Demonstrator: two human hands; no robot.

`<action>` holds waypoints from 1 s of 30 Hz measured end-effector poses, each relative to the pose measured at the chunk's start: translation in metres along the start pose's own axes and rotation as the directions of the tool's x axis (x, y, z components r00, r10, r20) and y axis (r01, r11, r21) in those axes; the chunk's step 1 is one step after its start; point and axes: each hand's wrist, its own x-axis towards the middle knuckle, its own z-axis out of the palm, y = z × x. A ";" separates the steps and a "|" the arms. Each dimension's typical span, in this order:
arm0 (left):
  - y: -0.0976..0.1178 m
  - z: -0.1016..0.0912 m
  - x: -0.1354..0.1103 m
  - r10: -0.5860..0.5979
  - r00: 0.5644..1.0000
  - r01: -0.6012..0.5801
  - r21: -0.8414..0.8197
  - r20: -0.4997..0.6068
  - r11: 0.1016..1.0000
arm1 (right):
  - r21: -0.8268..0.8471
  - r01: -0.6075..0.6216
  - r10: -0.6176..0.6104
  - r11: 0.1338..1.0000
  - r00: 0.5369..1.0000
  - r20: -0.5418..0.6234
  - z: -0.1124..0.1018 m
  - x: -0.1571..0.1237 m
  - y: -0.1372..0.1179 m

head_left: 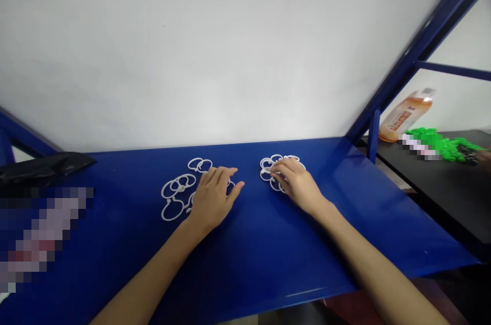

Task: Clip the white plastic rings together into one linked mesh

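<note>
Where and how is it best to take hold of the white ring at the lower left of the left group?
Probably pinch the outer left rim of the white ring, coming from the left. It is a thin loop, seemingly flat on the blue table, and that side is clear of other rings; the left hand covers rings to its right.

A white wall (pixel 230 53) is standing behind the blue table (pixel 253 258). Blue frame members (pixel 420 39) are bordering the table's left and right ends. A black tabletop (pixel 433 189) is extending to its right.
</note>
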 end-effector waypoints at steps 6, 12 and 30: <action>-0.025 0.003 -0.003 -0.053 0.989 0.022 0.217 0.139 0.976 | -0.241 -0.198 0.175 0.950 0.978 -0.113 -0.005 0.003 0.056; -0.023 0.003 -0.005 -0.017 0.987 -0.017 0.214 0.158 0.977 | -0.305 -0.202 0.197 0.931 0.979 -0.048 0.007 0.013 0.071; -0.025 0.006 -0.006 -0.043 0.984 0.025 0.109 0.171 0.994 | -0.244 -0.223 0.213 0.944 0.975 -0.067 0.008 0.003 0.078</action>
